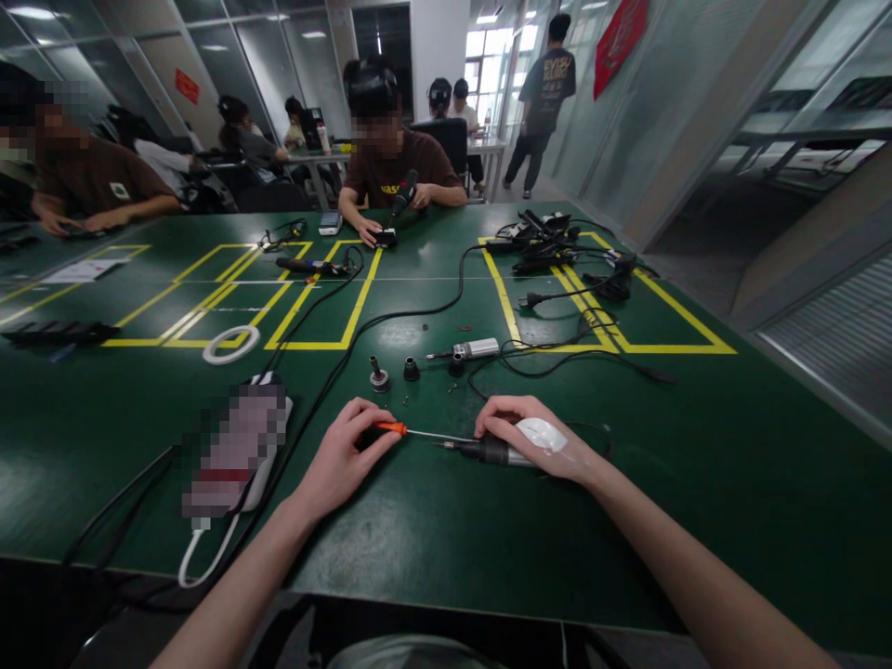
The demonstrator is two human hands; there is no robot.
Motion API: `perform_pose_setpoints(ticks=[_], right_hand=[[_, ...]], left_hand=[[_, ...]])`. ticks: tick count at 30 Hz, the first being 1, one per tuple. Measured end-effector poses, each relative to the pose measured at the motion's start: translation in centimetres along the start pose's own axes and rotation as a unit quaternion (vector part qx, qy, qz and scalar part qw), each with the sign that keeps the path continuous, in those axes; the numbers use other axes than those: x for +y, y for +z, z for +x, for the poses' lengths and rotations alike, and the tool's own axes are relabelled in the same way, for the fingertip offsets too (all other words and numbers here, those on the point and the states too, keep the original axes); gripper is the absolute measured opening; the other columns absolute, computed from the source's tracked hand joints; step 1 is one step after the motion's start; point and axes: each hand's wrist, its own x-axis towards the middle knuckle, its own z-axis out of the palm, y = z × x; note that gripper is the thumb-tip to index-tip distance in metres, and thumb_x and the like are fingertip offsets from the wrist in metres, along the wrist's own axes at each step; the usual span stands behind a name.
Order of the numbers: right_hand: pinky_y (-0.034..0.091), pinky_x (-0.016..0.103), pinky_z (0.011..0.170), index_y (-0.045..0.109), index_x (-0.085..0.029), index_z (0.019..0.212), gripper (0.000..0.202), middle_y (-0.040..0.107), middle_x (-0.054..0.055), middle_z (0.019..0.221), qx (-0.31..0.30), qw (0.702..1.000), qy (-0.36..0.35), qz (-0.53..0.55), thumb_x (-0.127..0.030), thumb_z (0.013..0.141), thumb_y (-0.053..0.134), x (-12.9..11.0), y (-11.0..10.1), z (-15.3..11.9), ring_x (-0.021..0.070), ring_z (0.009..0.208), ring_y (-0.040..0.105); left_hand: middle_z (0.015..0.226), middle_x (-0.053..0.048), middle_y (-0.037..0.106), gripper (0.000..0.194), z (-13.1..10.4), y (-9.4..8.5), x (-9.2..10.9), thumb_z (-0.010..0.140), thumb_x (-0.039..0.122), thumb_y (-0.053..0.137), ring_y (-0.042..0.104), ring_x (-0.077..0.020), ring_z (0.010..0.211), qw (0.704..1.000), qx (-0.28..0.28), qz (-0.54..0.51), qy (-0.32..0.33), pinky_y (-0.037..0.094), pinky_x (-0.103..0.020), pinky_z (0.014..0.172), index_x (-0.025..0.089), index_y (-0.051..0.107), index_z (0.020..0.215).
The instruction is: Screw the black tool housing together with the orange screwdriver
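Observation:
My left hand [355, 441] is closed round the orange handle of a screwdriver [391, 427]. The screwdriver's thin metal shaft points right, its tip ending by the fingers of my right hand [533, 432]. That hand is wrapped over a cylindrical tool [491, 452] with a black front, a silver body and a narrow metal tip facing left. Beyond the hands stand a metal part with an upright stem [378, 376] and two small black caps [411, 370] [456, 364]. A second silver cylindrical piece [476, 349] lies behind them, among a few tiny screws [452, 389].
A phone [237, 446] with a white cable lies left on the green table [390, 548], near a white ring [231, 344]. Black cables cross the middle. Tangled cords and tools [544, 237] lie back right. Opposite, a co-worker [400, 167] holds a power tool [404, 193].

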Motion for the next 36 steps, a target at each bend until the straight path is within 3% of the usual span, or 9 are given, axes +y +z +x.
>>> perform_pose_setpoints(ticks=[7,14,27,36], right_hand=[[0.05,0.028,0.073,0.071,-0.017,0.081,0.024,0.074,0.005,0.084,0.0,1.0,-0.002,-0.001,-0.029,0.093,0.054,-0.12,-0.04,-0.07,0.0188,0.077,0.066],[0.049,0.028,0.075,0.071,-0.018,0.082,0.023,0.074,0.005,0.084,-0.002,1.0,-0.005,0.002,-0.031,0.093,0.055,0.0,-0.06,-0.07,0.0188,0.078,0.066],[0.049,0.027,0.071,0.071,-0.018,0.081,0.023,0.074,0.006,0.084,0.0,1.0,0.011,0.006,-0.03,0.092,0.055,0.2,0.09,0.04,0.0186,0.077,0.066],[0.05,0.028,0.072,0.071,-0.018,0.081,0.023,0.074,0.005,0.083,0.0,1.0,-0.001,0.003,-0.029,0.092,0.055,0.2,0.08,-0.01,0.0186,0.076,0.066]], left_hand=[[0.101,-0.006,0.067,0.017,-0.04,-0.09,0.67,0.099,0.036,0.063,0.066,-0.0207,0.093,1.0,-0.019,0.011,0.007,0.055,-0.035,0.088,0.022,0.072,0.1],[0.1,-0.005,0.065,0.01,-0.12,-0.14,0.64,0.09,0.028,0.071,0.066,-0.0202,0.092,1.0,-0.004,0.012,0.028,0.055,-0.033,0.085,0.021,0.068,0.098],[0.099,-0.006,0.067,0.022,0.06,-0.2,0.23,0.096,0.042,0.068,0.066,-0.0205,0.089,1.0,-0.007,-0.006,0.0,0.057,-0.033,0.082,0.023,0.079,0.1],[0.101,-0.006,0.066,0.011,-0.09,-0.18,0.8,0.092,0.031,0.069,0.065,-0.0204,0.091,1.0,0.004,0.006,0.01,0.055,-0.033,0.084,0.021,0.07,0.098]])
